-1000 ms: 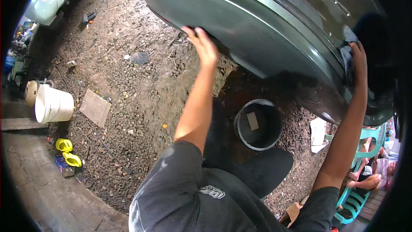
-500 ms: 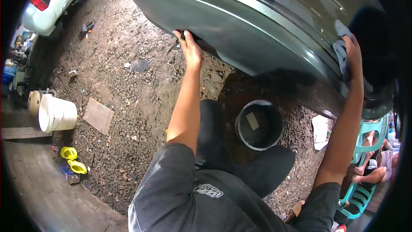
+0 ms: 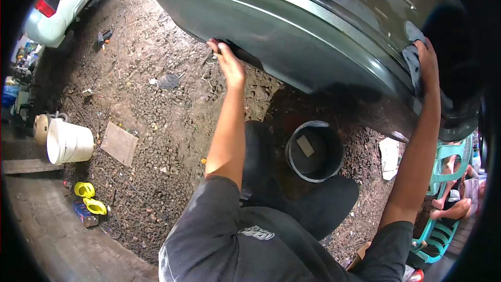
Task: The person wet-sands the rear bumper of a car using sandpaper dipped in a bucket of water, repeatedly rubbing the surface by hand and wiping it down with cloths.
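A dark green car bumper (image 3: 292,42) spans the upper part of the view. My left hand (image 3: 229,67) is at its lower edge, thumb and fingers stretched out and apart, with no tool visible in it. My right hand (image 3: 429,65) presses on the bumper's right end, fingers bent and partly hidden. Beside those fingers lie a grey patch (image 3: 412,64) and a smaller grey patch (image 3: 414,30); anything under the fingers is hidden. Between my knees stands a black bucket (image 3: 340,158) with a pale rectangular block (image 3: 305,146) in it.
Stony, damp ground (image 3: 151,141) lies below. To the left are a white bucket (image 3: 70,142), a flat board (image 3: 119,144), yellow clogs (image 3: 94,206) and a small box (image 3: 85,214). A white car (image 3: 52,24) stands upper left. A person's leg (image 3: 451,211) and green chairs (image 3: 441,235) are right.
The bumper has shifted slightly up and left in view. My left hand's fingers look a little more turned and stretched at the lower edge. My right hand stays at the grey patches.
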The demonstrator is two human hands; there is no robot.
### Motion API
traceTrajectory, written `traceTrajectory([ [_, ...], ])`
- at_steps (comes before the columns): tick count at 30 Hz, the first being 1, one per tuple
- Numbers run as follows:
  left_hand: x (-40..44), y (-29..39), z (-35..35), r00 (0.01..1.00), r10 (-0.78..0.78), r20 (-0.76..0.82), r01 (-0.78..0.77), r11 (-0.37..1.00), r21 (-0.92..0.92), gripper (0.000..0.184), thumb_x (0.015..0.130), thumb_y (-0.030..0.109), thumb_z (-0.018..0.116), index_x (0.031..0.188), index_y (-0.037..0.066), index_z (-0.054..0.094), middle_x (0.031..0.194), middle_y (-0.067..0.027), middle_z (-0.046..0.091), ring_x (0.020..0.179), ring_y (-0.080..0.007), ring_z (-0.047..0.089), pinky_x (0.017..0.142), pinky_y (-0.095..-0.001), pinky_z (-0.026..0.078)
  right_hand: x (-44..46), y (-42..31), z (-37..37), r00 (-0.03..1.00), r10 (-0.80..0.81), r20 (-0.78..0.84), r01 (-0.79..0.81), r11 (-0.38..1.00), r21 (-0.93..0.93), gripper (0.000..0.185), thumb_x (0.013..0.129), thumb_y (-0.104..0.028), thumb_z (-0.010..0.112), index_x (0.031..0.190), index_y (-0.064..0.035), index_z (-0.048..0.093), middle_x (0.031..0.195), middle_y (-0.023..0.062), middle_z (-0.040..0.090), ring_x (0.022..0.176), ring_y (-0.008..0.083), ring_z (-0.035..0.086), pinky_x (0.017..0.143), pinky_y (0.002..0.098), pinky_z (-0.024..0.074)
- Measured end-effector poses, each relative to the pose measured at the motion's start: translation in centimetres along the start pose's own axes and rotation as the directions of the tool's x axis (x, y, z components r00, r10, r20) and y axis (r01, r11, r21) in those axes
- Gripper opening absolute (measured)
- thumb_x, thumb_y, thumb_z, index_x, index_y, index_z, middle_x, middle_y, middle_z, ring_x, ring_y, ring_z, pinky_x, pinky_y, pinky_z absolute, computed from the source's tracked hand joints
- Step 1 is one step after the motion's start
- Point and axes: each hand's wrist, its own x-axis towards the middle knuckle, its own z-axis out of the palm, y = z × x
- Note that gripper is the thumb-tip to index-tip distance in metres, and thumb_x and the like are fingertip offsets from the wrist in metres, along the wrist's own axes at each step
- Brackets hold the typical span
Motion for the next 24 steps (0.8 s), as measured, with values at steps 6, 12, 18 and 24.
traceTrajectory([
  [6, -9.6, 0.1, 7.1, 0.996, 0.021, -0.091, -0.013, 0.995, 0.095, 0.075, 0.107, 0.042, 0.035, 0.157, -0.002, 0.001, 0.163, -0.0256, 0.004, 0.152, -0.0342, 0.006, 0.123, -0.043, 0.007, 0.5, 0.3, 0.1, 0.999, -0.004, -0.045, 0.002, 0.999, -0.051, 0.041, 0.088, -0.031, 0.052, 0.114, 0.0, 0.062, 0.098, 0.0153, 0.063, 0.093, 0.0218, 0.057, 0.088, 0.0307, 0.0425],
  [12, 0.9, 0.1, -1.4, 0.978, -0.202, 0.053, 0.208, 0.968, -0.141, 0.076, 0.106, 0.051, 0.033, 0.158, 0.003, 0.006, 0.162, -0.0182, 0.017, 0.147, -0.0293, 0.024, 0.12, -0.0373, 0.02, 0.1, -0.2, 0.4, 0.998, 0.045, -0.04, -0.044, 0.999, 0.022, 0.044, 0.088, -0.032, 0.054, 0.119, -0.0008, 0.062, 0.099, 0.009, 0.062, 0.093, 0.0177, 0.055, 0.087, 0.0279, 0.042],
  [18, -8.5, 0.9, 5.4, 0.999, -0.02, -0.04, 0.023, 0.995, 0.095, 0.079, 0.106, 0.049, 0.03, 0.155, -0.005, -0.001, 0.164, -0.0233, 0.002, 0.153, -0.0324, 0.002, 0.123, -0.0412, 0.0, 0.8, 0.9, 0.1, 0.999, 0.019, -0.043, -0.019, 1.0, -0.002, 0.047, 0.089, -0.032, 0.057, 0.123, 0.0004, 0.06, 0.099, 0.0053, 0.062, 0.091, 0.0148, 0.055, 0.085, 0.0262, 0.0423],
  [24, -3.7, 0.5, 0.7, 0.998, 0.036, 0.054, -0.04, 0.997, 0.069, 0.078, 0.107, 0.041, 0.036, 0.155, -0.003, -0.007, 0.164, -0.0227, 0.003, 0.153, -0.029, 0.004, 0.123, -0.0401, 0.006, 0.3, 0.7, 0.6, 0.998, -0.014, -0.068, 0.015, 1.0, 0.016, 0.044, 0.089, -0.033, 0.052, 0.114, 0.002, 0.061, 0.1, 0.0139, 0.063, 0.095, 0.0229, 0.056, 0.09, 0.0309, 0.0416],
])
